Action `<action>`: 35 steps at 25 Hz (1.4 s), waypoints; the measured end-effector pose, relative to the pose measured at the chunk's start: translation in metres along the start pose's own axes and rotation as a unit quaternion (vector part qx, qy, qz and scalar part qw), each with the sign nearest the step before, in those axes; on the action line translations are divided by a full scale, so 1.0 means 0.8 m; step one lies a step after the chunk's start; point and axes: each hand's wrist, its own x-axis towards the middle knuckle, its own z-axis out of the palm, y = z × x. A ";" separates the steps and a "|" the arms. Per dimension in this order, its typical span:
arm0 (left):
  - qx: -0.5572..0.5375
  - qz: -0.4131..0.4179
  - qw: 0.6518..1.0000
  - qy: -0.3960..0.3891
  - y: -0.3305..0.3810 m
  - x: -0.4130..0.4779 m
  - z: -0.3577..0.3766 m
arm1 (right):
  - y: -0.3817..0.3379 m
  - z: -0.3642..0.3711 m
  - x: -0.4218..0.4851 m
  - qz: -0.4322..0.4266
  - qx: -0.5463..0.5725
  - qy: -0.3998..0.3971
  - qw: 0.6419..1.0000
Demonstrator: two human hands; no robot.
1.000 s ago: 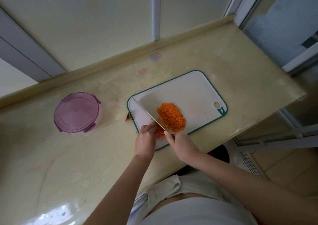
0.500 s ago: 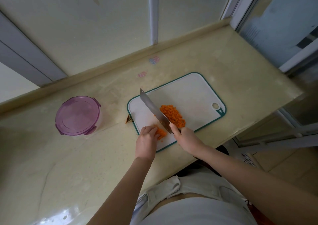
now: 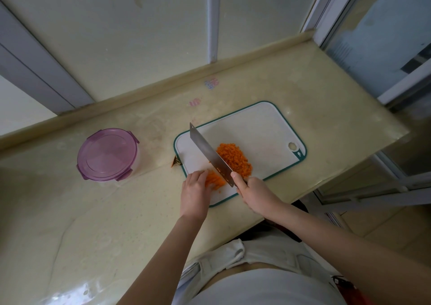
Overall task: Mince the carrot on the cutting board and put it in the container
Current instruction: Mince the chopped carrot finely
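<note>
Container (image 3: pixel 108 154), purple lid on, far left on surface (image 3: pixel 116 223), well apart from cutting board (image 3: pixel 256 123). Small carrot stub (image 3: pixel 175 163) on surface just beside board's left edge. Left grip (image 3: pixel 194 194) curled over uncut carrot strips (image 3: pixel 215 180) at board's near-left corner, pinning them. Knife (image 3: pixel 210 155) blade runs diagonally between strips and minced carrot pile (image 3: pixel 234 159) mid-board. Right grip (image 3: pixel 256 194) clenched round knife handle, one finger against blade's heel.

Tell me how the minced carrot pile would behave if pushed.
The carrot pile is loose small bits, so a push would probably spread it rather than slide it whole. It looks light; bits may cling to the knife blade.
</note>
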 end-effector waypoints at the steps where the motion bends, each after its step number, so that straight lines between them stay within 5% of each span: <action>1: -0.008 -0.006 1.000 -0.002 -0.001 0.001 0.000 | 0.001 0.001 0.000 0.005 0.000 0.000 1.000; 16: 0.017 0.046 0.999 0.008 -0.005 0.012 0.003 | -0.002 0.018 0.004 0.020 -0.102 -0.006 0.995; 35: -0.010 0.018 1.000 0.005 -0.002 0.010 0.001 | -0.010 -0.017 0.013 0.020 0.013 0.013 1.000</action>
